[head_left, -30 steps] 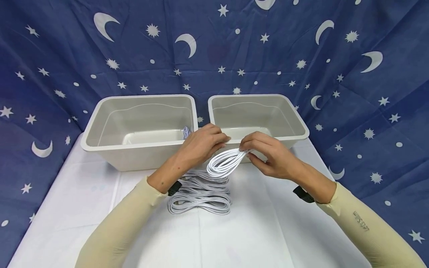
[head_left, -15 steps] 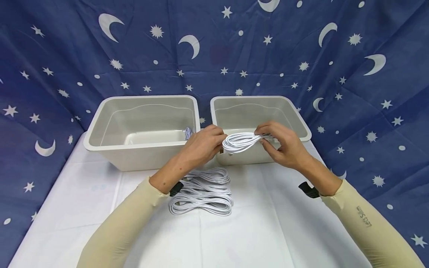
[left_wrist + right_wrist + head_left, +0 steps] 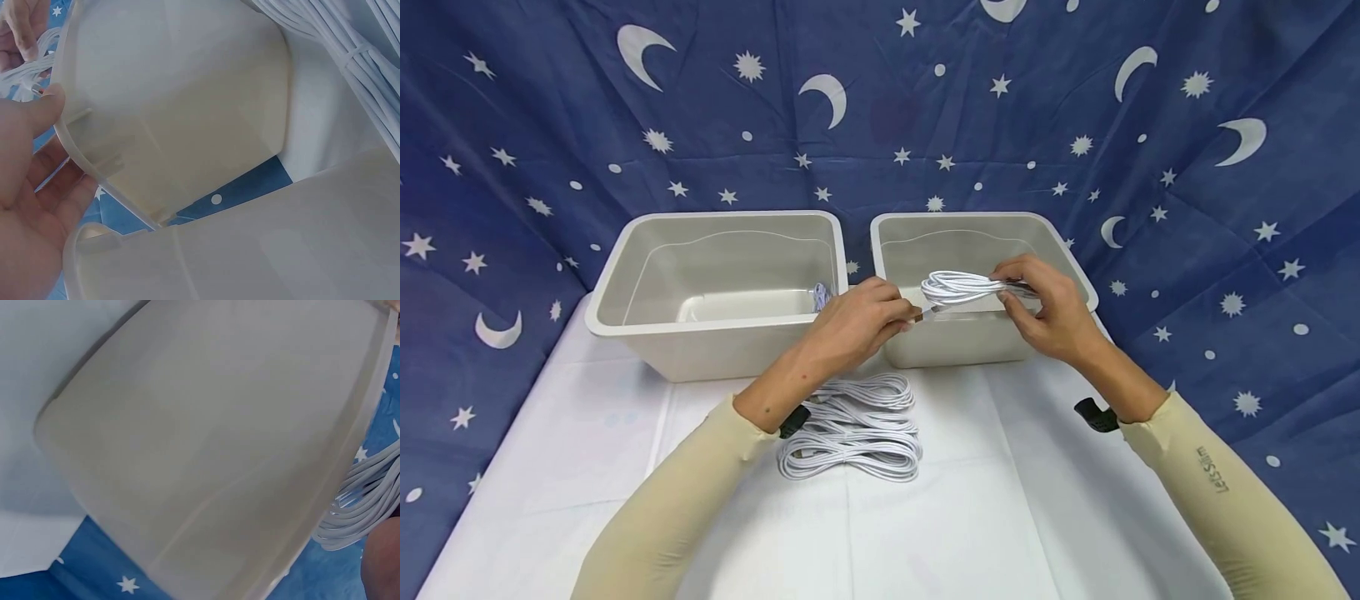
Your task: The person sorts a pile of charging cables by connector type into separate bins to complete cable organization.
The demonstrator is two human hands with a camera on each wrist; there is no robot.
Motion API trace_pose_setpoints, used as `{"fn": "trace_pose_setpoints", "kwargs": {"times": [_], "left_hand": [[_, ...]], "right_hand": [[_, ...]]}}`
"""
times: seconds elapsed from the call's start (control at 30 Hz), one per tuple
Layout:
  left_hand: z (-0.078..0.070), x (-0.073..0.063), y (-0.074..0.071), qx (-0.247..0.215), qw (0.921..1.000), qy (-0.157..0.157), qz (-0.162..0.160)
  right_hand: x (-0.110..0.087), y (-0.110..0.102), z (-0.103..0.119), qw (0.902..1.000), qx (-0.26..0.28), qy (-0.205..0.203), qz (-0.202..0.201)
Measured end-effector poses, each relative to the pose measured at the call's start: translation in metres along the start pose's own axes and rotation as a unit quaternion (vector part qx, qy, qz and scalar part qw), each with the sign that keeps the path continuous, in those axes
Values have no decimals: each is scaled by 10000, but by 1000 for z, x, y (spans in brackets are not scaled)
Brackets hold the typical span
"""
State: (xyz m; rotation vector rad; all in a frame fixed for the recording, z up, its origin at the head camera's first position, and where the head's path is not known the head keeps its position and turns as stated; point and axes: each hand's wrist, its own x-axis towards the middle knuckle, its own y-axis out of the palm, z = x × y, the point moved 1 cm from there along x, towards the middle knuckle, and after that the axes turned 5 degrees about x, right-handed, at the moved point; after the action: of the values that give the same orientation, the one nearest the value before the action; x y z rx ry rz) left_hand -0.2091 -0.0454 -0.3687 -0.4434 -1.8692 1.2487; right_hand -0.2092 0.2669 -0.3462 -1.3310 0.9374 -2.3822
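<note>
A bundled white cable (image 3: 957,288) hangs over the front rim of the right bin (image 3: 958,343). My right hand (image 3: 1047,307) pinches the bundle near its right end. My left hand (image 3: 867,315) is at the bin's front left corner, its thumb and fingertips pinching the cable's plug (image 3: 932,312). The left wrist view has that left hand (image 3: 34,194) beside the bin's rim, its other fingers spread apart. In the right wrist view, the cable's loops (image 3: 359,515) show past the rim, while most of the right hand (image 3: 382,559) is out of frame.
Several white cable bundles (image 3: 857,450) lie stacked on the white tablecloth (image 3: 940,533), partly behind the left forearm. The left bin (image 3: 715,354) holds a small purplish bundle (image 3: 821,297) in its right corner. A blue star-patterned cloth (image 3: 880,100) hangs behind.
My right hand has moved right and away from me with the cable bundle, from above the tablecloth to over the right bin. The left hand stays near the bin corner; the plug now shows there.
</note>
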Motion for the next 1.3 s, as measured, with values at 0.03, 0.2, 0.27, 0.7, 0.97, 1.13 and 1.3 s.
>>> {"fn": "trace_pose_setpoints", "kwargs": {"times": [0.03,0.2,0.27,0.7,0.97,1.13,1.3], "left_hand": [[0,0,0,-5,10000,-6,7],[1,0,0,-59,10000,-26,41],[1,0,0,-50,10000,-23,40],[1,0,-1,8,10000,4,22],[1,0,-1,-31,10000,21,-33],[1,1,0,-30,10000,42,-22],[0,0,1,-3,10000,15,4]], "right_hand": [[-1,-1,-2,10000,-67,68,-10],[-3,-4,-10,9993,-290,245,-74],[-4,-4,-14,9992,-292,251,-89],[-14,-4,-25,9979,-438,462,118],[-11,-5,-22,9990,-340,293,-32],[-13,1,-15,9997,-249,19,9],[-13,12,-4,9999,-73,-101,-7]]}}
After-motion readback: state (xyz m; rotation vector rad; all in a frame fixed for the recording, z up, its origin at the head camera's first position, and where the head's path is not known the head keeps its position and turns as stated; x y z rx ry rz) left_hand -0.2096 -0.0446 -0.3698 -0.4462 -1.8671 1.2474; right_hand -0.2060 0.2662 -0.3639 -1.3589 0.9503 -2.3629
